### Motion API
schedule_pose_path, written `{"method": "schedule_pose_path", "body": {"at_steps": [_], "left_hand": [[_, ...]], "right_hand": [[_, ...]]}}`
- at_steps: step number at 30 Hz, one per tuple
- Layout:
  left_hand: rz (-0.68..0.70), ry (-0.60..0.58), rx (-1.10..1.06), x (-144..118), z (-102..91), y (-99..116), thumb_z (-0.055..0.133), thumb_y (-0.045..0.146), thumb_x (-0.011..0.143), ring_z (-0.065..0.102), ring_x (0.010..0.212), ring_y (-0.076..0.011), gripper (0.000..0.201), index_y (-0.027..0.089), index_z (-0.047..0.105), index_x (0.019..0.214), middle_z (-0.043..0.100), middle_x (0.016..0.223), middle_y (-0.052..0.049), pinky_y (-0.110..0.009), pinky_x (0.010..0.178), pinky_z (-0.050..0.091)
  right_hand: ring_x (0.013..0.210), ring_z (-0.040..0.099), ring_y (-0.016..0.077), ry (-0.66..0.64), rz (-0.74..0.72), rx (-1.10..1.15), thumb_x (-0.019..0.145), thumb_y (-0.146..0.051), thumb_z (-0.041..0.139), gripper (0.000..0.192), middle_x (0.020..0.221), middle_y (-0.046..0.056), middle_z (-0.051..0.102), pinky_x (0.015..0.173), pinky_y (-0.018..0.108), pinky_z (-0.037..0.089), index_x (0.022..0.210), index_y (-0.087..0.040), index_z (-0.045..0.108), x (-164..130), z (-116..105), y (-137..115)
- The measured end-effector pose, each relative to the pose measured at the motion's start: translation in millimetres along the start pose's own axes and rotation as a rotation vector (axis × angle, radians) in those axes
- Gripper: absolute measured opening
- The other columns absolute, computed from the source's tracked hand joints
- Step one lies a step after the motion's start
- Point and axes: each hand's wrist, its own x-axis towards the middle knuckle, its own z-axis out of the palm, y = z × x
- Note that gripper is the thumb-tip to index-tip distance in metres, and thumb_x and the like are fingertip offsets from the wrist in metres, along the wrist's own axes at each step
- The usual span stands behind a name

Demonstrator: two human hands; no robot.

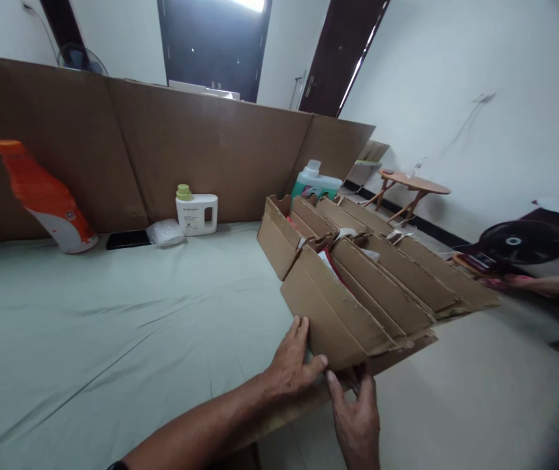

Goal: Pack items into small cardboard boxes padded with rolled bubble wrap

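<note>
A cardboard organizer with several slanted compartments lies at the right edge of the cloth-covered table. White and red items sit in some of its slots. My left hand grips its near left corner, fingers spread on the front panel. Under the near edge, my right hand pinches the bottom flap, fingers curled around the cardboard.
A cardboard wall lines the table's back. Against it stand an orange-and-white bottle, a white bottle with a green cap, a black phone, a plastic bag and a teal jug. A round wooden table, a fan and another person's arm are at the right.
</note>
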Motion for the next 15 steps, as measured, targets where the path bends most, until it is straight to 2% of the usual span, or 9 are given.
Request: {"method": "schedule_pose_path", "body": {"at_steps": [4,8,11,13,15], "left_hand": [[0.040,-0.006,-0.010,16.3,0.3,-7.6,0.059,0.047,0.082,0.011,0.156,-0.0319,0.096,0.003,0.021,0.159,0.011,0.167,-0.021,-0.048,0.128,0.013],[0.105,-0.033,0.028,28.1,-3.2,-15.8,0.062,0.041,0.080,0.014,0.155,-0.0348,0.097,0.004,0.021,0.159,0.015,0.167,-0.023,-0.053,0.126,0.016],[0.131,-0.040,0.060,26.2,-6.4,-17.3,0.061,0.036,0.081,0.018,0.155,-0.0358,0.091,0.009,0.024,0.159,0.019,0.167,-0.019,-0.051,0.126,0.019],[0.147,-0.058,0.087,14.9,-7.2,-16.5,0.063,0.033,0.080,0.023,0.153,-0.0372,0.086,0.010,0.032,0.157,0.025,0.166,-0.019,-0.051,0.126,0.020],[0.199,-0.099,0.192,-3.5,-6.8,-15.3,0.065,0.034,0.080,0.024,0.153,-0.0385,0.078,0.011,0.043,0.152,0.031,0.163,-0.020,-0.054,0.126,0.014]], "right_hand": [[0.104,0.067,0.0295,0.006,-0.002,-0.045,0.082,-0.054,0.066,0.081,0.143,0.020,0.054,0.089,0.047,0.056,0.151,-0.020,0.041,10.1,1.4,5.5],[0.093,0.071,0.0277,-0.017,0.012,-0.123,0.083,-0.056,0.062,0.083,0.142,0.024,0.054,0.077,0.043,0.060,0.152,-0.016,0.039,17.7,1.9,7.7],[0.087,0.073,0.0290,-0.023,0.017,-0.119,0.080,-0.059,0.063,0.083,0.139,0.023,0.058,0.074,0.045,0.061,0.150,-0.018,0.043,21.6,-6.1,1.7],[0.083,0.073,0.0312,0.013,-0.006,-0.138,0.078,-0.061,0.063,0.069,0.130,0.017,0.066,0.076,0.049,0.061,0.138,-0.027,0.057,24.8,-20.7,-12.4],[0.081,0.072,0.0324,0.106,-0.066,-0.207,0.081,-0.061,0.061,0.050,0.118,0.011,0.072,0.078,0.051,0.060,0.121,-0.034,0.069,31.6,-41.7,-38.4]]}}
